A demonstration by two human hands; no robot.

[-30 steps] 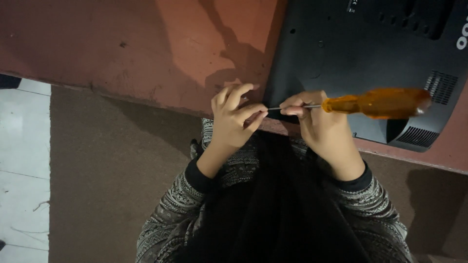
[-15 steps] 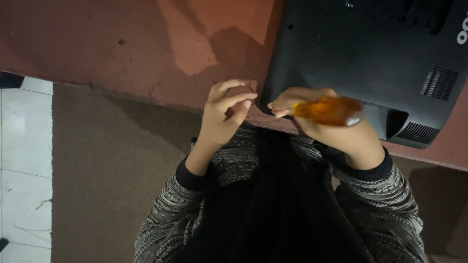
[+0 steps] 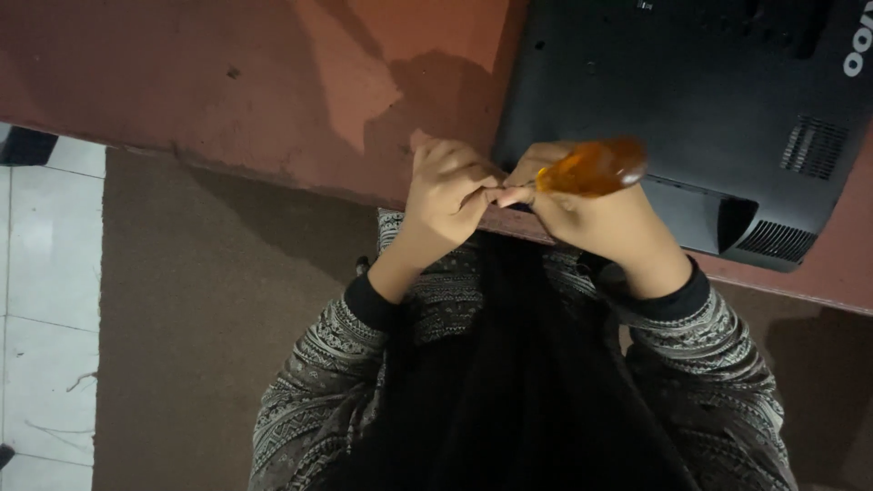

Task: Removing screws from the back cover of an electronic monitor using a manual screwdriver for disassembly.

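Note:
My right hand point(image 3: 596, 223) grips a screwdriver with a translucent orange handle point(image 3: 591, 168), the handle end pointing up toward the camera. My left hand point(image 3: 446, 195) pinches at the tip end of the tool, fingers closed together right beside my right fingers. Whatever lies between the fingertips is hidden. Both hands hover over the near edge of a reddish-brown table point(image 3: 273, 82), at the lower left corner of a black laptop point(image 3: 691, 100) lying bottom side up.
The laptop's underside shows vent grilles point(image 3: 814, 145) at the right. Below the table edge is a brown carpet point(image 3: 200, 318), and white floor tiles point(image 3: 45, 300) run along the left. My patterned sleeves and dark clothing fill the lower middle.
The screwdriver has swung from lying sideways, handle out to the right, to pointing its handle up at the camera. Both hands stay together at the table edge.

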